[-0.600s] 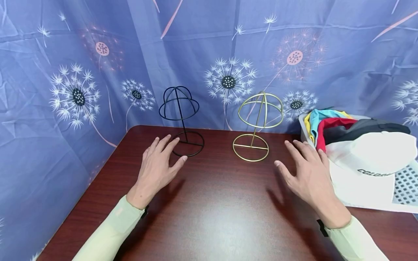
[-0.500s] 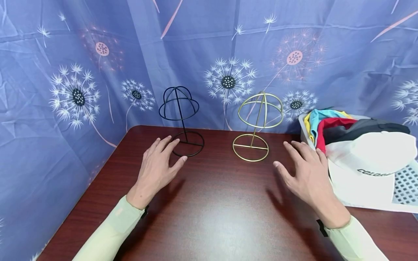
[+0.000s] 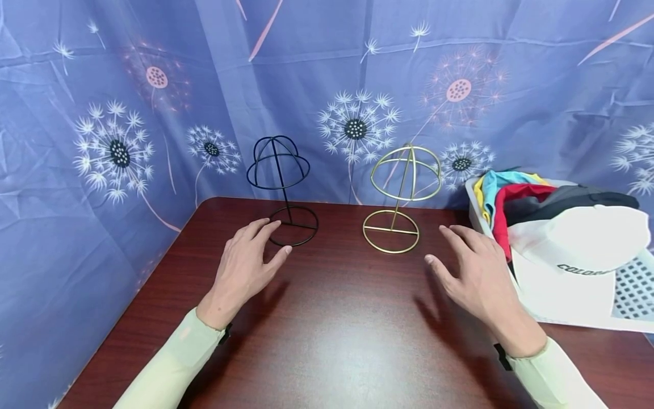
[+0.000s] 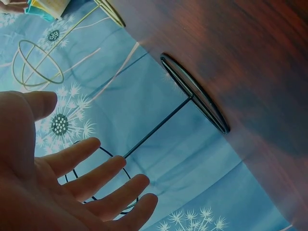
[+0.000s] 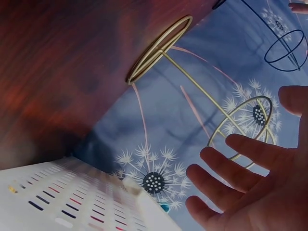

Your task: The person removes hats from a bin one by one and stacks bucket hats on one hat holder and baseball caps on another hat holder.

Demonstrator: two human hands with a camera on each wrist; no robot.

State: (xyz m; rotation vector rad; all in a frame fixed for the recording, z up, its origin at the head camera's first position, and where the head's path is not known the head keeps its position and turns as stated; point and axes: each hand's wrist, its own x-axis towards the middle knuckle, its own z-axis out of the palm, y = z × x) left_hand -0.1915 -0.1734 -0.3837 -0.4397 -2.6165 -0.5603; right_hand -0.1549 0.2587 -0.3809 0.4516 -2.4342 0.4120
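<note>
My left hand [image 3: 242,268] hovers over the table with fingers spread and relaxed, holding nothing. Just beyond its fingertips stands a black wire hat stand [image 3: 288,199] with a round base. On the other side, my right hand [image 3: 477,278] is likewise spread in the air with nothing in it. A gold wire hat stand [image 3: 395,207] is upright to the left of that hand. Beside the right hand is a white plastic basket [image 3: 633,324] with perforated walls. A white cap [image 3: 587,244] with dark lettering lies on top, over red [image 3: 503,218], teal, yellow and dark fabric items.
The dark reddish wooden table [image 3: 332,318] carries both stands near its back edge. A blue curtain [image 3: 306,68] with dandelion prints hangs behind it and along the left side. The basket takes up the table's right end.
My right hand has drawn slightly left and toward me, away from the basket. The left fingers have lowered a little. Both stands and the basket stay where they were.
</note>
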